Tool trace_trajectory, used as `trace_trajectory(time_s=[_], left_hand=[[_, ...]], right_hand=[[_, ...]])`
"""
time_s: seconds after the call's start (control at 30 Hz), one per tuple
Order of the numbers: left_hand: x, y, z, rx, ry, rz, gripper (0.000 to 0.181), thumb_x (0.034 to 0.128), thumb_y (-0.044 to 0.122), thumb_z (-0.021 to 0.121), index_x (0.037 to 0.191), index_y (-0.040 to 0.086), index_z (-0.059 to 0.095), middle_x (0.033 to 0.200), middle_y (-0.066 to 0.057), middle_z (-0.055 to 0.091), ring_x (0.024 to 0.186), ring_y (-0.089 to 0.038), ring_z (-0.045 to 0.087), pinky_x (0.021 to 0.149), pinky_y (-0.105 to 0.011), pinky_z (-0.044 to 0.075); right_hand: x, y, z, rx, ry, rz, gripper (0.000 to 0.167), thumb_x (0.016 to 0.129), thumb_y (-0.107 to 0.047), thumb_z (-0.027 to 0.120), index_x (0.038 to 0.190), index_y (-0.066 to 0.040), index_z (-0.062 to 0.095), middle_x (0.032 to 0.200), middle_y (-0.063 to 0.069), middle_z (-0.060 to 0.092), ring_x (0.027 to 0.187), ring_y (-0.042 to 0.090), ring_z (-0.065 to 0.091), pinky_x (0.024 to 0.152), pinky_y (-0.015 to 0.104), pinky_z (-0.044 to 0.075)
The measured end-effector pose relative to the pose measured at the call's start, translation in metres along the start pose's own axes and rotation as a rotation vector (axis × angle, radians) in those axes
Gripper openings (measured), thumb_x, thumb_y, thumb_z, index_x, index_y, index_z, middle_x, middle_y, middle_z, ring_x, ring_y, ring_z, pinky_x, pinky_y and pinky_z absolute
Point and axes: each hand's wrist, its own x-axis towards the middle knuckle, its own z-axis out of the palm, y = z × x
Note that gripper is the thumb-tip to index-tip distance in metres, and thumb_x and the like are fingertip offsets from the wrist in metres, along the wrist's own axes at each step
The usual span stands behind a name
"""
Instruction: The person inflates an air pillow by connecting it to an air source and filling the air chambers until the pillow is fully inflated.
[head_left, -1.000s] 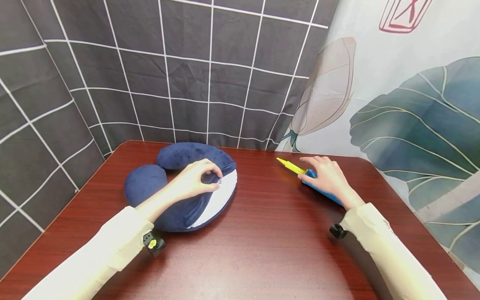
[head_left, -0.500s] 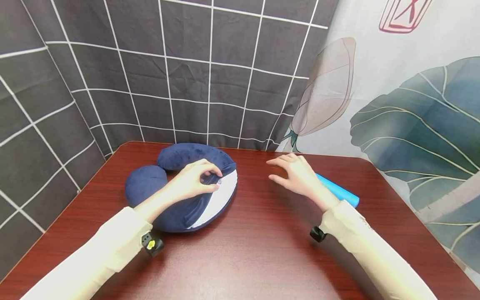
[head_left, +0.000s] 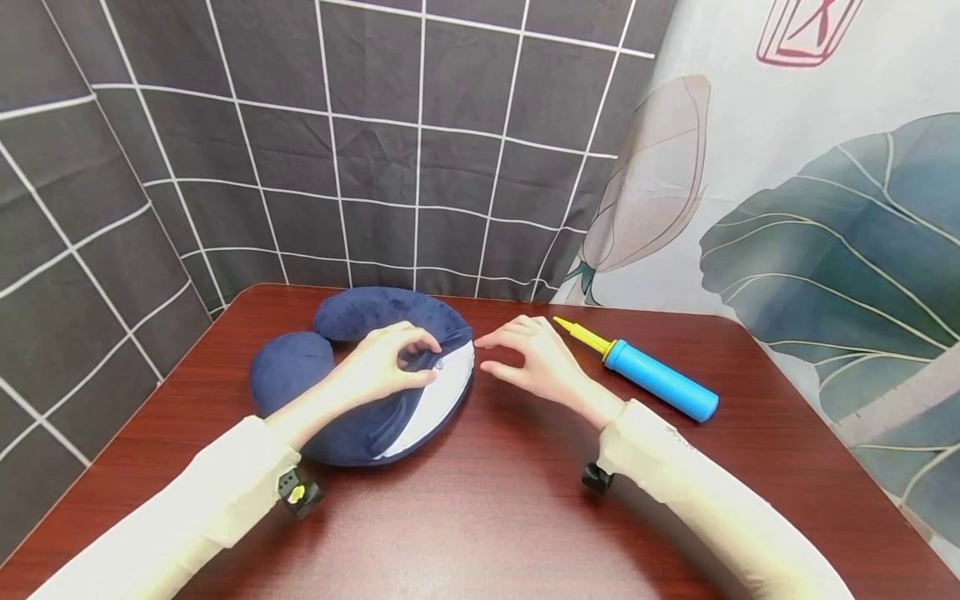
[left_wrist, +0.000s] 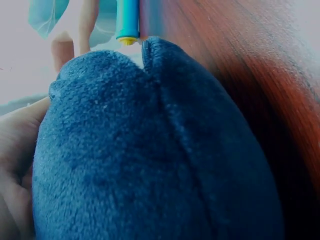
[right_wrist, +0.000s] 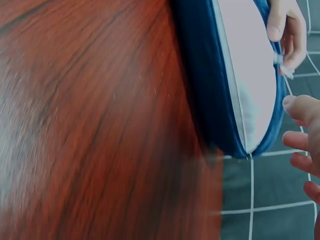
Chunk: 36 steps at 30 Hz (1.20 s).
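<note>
"Where do we log the neck pillow (head_left: 352, 423)?"

"On the table (head_left: 487, 533), toward its left side. We see its white panel (head_left: 438, 400) along the right edge, under and beyond the left hand's (head_left: 382, 358) fingertips."

"Left fingers?"

"Curved over the pillow, thumb and index visibly apart in the head view. A small clear valve (head_left: 440, 364) sits right at their tips. Pinching it or the fabric? We can't tell; the right wrist view shows the valve close against the curled fingers, nothing firmer."

"Right hand (head_left: 536, 354)?"

"Loosely spread, thumb apart from the fingers, holding nothing. We have the tips just beside the pillow's right edge, near the white panel, pointing at the left hand."

"And the pump (head_left: 660, 382)?"

"Lying on the table to the right of that hand, blue barrel angled away, yellow nozzle (head_left: 583, 335) just beside the knuckles. Behind everything we note dark grid cloth (head_left: 375, 158)."
</note>
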Motion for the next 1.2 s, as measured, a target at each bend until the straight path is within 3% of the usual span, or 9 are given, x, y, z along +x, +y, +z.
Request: trace_trajectory(time_s=[0.27, 0.57, 0.93, 1.07, 1.2], left_hand=[[-0.003, -0.002, -0.003, -0.039, -0.024, -0.014, 0.036, 0.0782, 0.022, 0.083, 0.110, 0.014, 0.068, 0.105, -0.005, 0.066, 0.098, -0.020, 0.063, 0.083, -0.037, 0.059], [-0.002, 0.000, -0.003, -0.045, -0.049, -0.039, 0.035, 0.0797, 0.019, 0.080, 0.111, 0.010, 0.066, 0.106, -0.010, 0.065, 0.100, -0.024, 0.062, 0.085, -0.041, 0.059], [-0.003, -0.001, -0.003, -0.061, -0.054, -0.057, 0.035, 0.0808, 0.015, 0.079, 0.112, 0.009, 0.066, 0.107, -0.011, 0.064, 0.102, -0.026, 0.063, 0.086, -0.042, 0.059], [-0.003, -0.001, -0.004, -0.063, -0.056, -0.052, 0.034, 0.0814, 0.016, 0.079, 0.112, 0.009, 0.067, 0.108, -0.011, 0.064, 0.103, -0.026, 0.063, 0.086, -0.043, 0.058], [-0.003, -0.002, -0.005, -0.064, -0.055, -0.054, 0.033, 0.0819, 0.016, 0.078, 0.112, 0.010, 0.067, 0.109, -0.011, 0.064, 0.104, -0.026, 0.063, 0.087, -0.043, 0.058]], right_hand=[[0.009, -0.009, 0.013, 0.094, 0.042, -0.072, 0.026, 0.086, -0.028, 0.077, 0.111, -0.023, 0.075, 0.103, -0.007, 0.075, 0.100, 0.013, 0.060, 0.093, 0.036, 0.040], [0.016, -0.016, 0.018, 0.162, 0.076, -0.051, 0.013, 0.087, -0.021, 0.075, 0.100, -0.020, 0.075, 0.096, -0.006, 0.074, 0.098, 0.012, 0.060, 0.094, 0.036, 0.042], [0.027, -0.023, 0.022, 0.262, 0.080, -0.108, 0.012, 0.087, -0.017, 0.075, 0.099, -0.017, 0.076, 0.092, -0.005, 0.075, 0.089, 0.016, 0.063, 0.084, 0.031, 0.044], [0.031, -0.023, 0.022, 0.302, 0.055, -0.102, 0.010, 0.086, -0.016, 0.076, 0.096, -0.014, 0.075, 0.088, -0.002, 0.074, 0.084, 0.022, 0.064, 0.078, 0.028, 0.047], [0.033, -0.022, 0.020, 0.305, -0.032, -0.070, 0.009, 0.087, -0.017, 0.076, 0.095, -0.015, 0.075, 0.088, -0.003, 0.073, 0.084, 0.017, 0.062, 0.075, 0.025, 0.049]])
